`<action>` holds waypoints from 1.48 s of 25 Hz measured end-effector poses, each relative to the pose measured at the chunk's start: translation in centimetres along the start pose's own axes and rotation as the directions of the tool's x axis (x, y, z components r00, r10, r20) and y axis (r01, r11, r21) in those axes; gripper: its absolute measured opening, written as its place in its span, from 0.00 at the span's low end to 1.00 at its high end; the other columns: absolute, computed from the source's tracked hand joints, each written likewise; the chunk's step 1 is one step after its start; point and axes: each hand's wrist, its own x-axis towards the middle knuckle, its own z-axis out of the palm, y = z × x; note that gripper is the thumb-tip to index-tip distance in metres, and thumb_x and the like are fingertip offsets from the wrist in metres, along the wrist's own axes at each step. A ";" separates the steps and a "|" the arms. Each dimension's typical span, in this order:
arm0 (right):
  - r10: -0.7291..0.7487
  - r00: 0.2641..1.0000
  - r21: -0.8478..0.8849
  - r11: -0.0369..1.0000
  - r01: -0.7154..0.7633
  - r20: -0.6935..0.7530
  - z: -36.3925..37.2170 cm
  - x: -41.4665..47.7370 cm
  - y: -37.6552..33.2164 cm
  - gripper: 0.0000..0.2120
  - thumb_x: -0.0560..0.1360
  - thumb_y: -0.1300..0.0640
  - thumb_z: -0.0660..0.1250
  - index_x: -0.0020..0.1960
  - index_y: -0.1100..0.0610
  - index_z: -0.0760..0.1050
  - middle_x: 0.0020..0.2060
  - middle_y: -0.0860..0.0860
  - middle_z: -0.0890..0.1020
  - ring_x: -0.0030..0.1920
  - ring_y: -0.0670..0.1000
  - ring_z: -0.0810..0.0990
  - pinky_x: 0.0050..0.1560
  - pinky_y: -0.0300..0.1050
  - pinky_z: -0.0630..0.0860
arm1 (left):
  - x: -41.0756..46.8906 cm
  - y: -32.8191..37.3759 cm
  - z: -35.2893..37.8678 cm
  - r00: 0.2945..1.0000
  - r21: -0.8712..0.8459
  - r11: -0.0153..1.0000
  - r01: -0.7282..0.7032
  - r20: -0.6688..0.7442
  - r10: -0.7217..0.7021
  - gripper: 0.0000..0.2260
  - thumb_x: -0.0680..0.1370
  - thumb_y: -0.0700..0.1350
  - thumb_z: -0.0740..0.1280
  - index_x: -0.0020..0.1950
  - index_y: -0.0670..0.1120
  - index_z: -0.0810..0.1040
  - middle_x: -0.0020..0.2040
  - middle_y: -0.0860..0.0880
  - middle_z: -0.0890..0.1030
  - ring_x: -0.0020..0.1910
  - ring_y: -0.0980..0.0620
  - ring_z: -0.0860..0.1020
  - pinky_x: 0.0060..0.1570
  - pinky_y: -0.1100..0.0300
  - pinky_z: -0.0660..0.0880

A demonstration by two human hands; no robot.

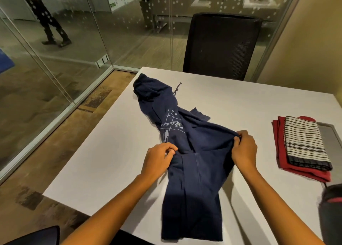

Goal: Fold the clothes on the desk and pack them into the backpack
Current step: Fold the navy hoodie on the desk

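Both hands pinch the navy hoodie (pixel 196 133): the left hand (pixel 159 159) holds a fold of cloth at its left edge, and the right hand (pixel 244 150) grips a bunch at its right edge. The hoodie lies crumpled on the desk (pixel 240 100), with the hood far and the lower part hanging over the near edge. I think the step is to spread it flat before folding. To do it well, pull both edges apart evenly and then smooth the sleeves. A red garment (pixel 278 133) and a striped cloth (pixel 305 143) lie folded at the right. The dark object (pixel 331 217) beside them is maybe the backpack.
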 end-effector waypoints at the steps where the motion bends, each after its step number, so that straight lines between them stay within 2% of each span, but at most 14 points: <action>1: -0.037 0.999 0.029 0.999 0.037 0.004 0.0 -0.2 -0.3 0.10 0.82 0.63 0.54 0.57 0.63 0.72 0.50 0.58 0.75 0.46 0.52 0.70 0.41 0.38 0.61 | 0.7 0.3 0.0 1.000 -0.017 1.000 0.000 -0.010 0.000 0.07 0.77 0.43 0.66 0.50 0.53 0.82 0.45 0.57 0.83 0.45 0.58 0.80 0.52 0.55 0.76; 4: -0.208 0.978 0.100 0.973 0.207 0.003 -0.3 -0.6 -1.6 0.08 0.82 0.63 0.57 0.54 0.60 0.75 0.48 0.54 0.75 0.46 0.49 0.72 0.41 0.29 0.66 | 4.2 1.7 0.1 0.999 -0.054 0.998 -0.021 -0.038 0.019 0.06 0.78 0.44 0.66 0.51 0.51 0.82 0.48 0.57 0.83 0.48 0.57 0.79 0.53 0.55 0.76; 8: -0.476 0.877 0.059 0.879 0.473 0.066 0.1 -1.9 -1.9 0.06 0.79 0.65 0.63 0.52 0.59 0.78 0.45 0.49 0.75 0.43 0.41 0.74 0.48 0.22 0.65 | 9.8 2.9 0.5 0.991 -0.095 0.994 0.054 -0.120 -0.065 0.07 0.78 0.45 0.66 0.53 0.49 0.82 0.48 0.53 0.84 0.48 0.54 0.80 0.53 0.51 0.77; 14: -0.349 0.920 -0.003 0.935 0.355 0.177 1.4 -0.7 2.0 0.05 0.80 0.61 0.62 0.50 0.57 0.77 0.43 0.48 0.75 0.41 0.40 0.71 0.45 0.23 0.65 | 15.4 1.1 3.1 0.945 0.253 0.914 0.317 -0.169 -0.280 0.14 0.76 0.49 0.69 0.61 0.47 0.77 0.59 0.46 0.77 0.58 0.44 0.76 0.59 0.47 0.68; 16: -0.286 0.934 -0.014 0.955 0.296 0.212 1.8 0.6 2.5 0.05 0.80 0.58 0.62 0.49 0.56 0.76 0.43 0.47 0.77 0.41 0.41 0.72 0.44 0.24 0.66 | 17.0 0.3 4.3 0.963 0.371 0.889 0.269 -0.117 -0.242 0.19 0.77 0.49 0.69 0.66 0.47 0.74 0.65 0.47 0.74 0.64 0.44 0.71 0.62 0.47 0.63; 18: -0.268 0.938 0.006 0.962 0.273 0.220 2.4 1.6 2.3 0.05 0.80 0.59 0.63 0.49 0.56 0.77 0.43 0.47 0.78 0.42 0.41 0.74 0.44 0.25 0.67 | 18.4 -0.2 5.4 0.998 0.489 0.871 0.044 0.026 -0.065 0.22 0.77 0.48 0.68 0.70 0.51 0.70 0.70 0.50 0.70 0.71 0.47 0.63 0.65 0.48 0.58; 20: -0.264 0.930 0.044 0.964 0.262 0.257 3.1 2.2 1.7 0.05 0.80 0.58 0.63 0.49 0.55 0.77 0.44 0.47 0.79 0.43 0.42 0.75 0.45 0.26 0.68 | 20.0 -0.2 6.4 0.965 0.536 0.821 -0.196 0.255 0.064 0.23 0.77 0.48 0.68 0.71 0.55 0.68 0.73 0.53 0.67 0.75 0.48 0.56 0.67 0.46 0.53; 22: -0.291 0.895 0.063 0.956 0.288 0.338 3.4 2.4 1.0 0.05 0.80 0.57 0.63 0.50 0.54 0.77 0.45 0.46 0.78 0.45 0.43 0.76 0.47 0.28 0.69 | 21.6 0.0 7.1 0.906 0.526 0.810 -0.258 0.423 0.014 0.19 0.76 0.48 0.69 0.66 0.58 0.74 0.72 0.55 0.67 0.75 0.47 0.54 0.69 0.42 0.50; 24: -0.344 0.838 0.062 0.934 0.352 0.424 3.2 2.2 0.4 0.05 0.80 0.55 0.63 0.51 0.53 0.77 0.45 0.44 0.77 0.46 0.43 0.75 0.48 0.29 0.69 | 22.9 0.6 7.5 0.881 0.501 0.845 -0.188 0.466 -0.080 0.09 0.75 0.46 0.69 0.53 0.58 0.80 0.66 0.57 0.73 0.74 0.47 0.58 0.69 0.38 0.48; 26: -0.382 0.798 0.102 0.919 0.380 0.467 2.7 1.4 -0.3 0.06 0.80 0.53 0.63 0.52 0.52 0.77 0.45 0.43 0.77 0.46 0.43 0.75 0.49 0.31 0.71 | 23.4 1.2 7.0 0.927 0.470 0.863 -0.187 0.374 -0.003 0.11 0.75 0.39 0.66 0.42 0.56 0.79 0.53 0.56 0.79 0.65 0.51 0.69 0.67 0.40 0.48; 28: -0.411 0.772 0.143 0.908 0.394 0.484 2.6 0.1 -1.1 0.06 0.80 0.51 0.64 0.53 0.51 0.77 0.46 0.42 0.78 0.47 0.43 0.76 0.50 0.34 0.72 | 23.4 1.1 5.2 0.976 0.402 0.902 -0.157 0.200 0.081 0.16 0.75 0.35 0.61 0.42 0.56 0.79 0.46 0.56 0.78 0.56 0.55 0.72 0.62 0.45 0.50; 30: -0.448 0.736 0.161 0.888 0.430 0.507 3.0 -1.2 -1.9 0.07 0.79 0.50 0.64 0.54 0.51 0.78 0.47 0.42 0.79 0.48 0.43 0.77 0.51 0.36 0.73 | 22.9 -0.7 2.6 0.990 0.290 0.949 -0.122 0.101 0.097 0.20 0.73 0.32 0.59 0.42 0.58 0.78 0.46 0.56 0.79 0.52 0.57 0.73 0.55 0.51 0.54; 32: -0.497 0.695 0.209 0.862 0.461 0.519 3.2 -2.4 -2.8 0.08 0.78 0.51 0.66 0.55 0.52 0.79 0.47 0.43 0.80 0.48 0.42 0.78 0.53 0.35 0.73 | 21.2 -2.4 -0.3 0.992 0.127 0.985 -0.118 0.058 0.111 0.22 0.71 0.31 0.59 0.42 0.60 0.77 0.46 0.56 0.79 0.50 0.56 0.75 0.57 0.47 0.65; 37: -0.595 0.632 0.371 0.804 0.465 0.496 3.0 -5.1 -5.3 0.08 0.80 0.52 0.64 0.55 0.53 0.80 0.48 0.42 0.82 0.51 0.40 0.78 0.54 0.32 0.72 | 13.9 -4.0 -8.2 0.965 -0.145 0.988 -0.056 -0.263 0.016 0.14 0.75 0.30 0.61 0.46 0.49 0.79 0.46 0.53 0.79 0.49 0.58 0.77 0.50 0.64 0.72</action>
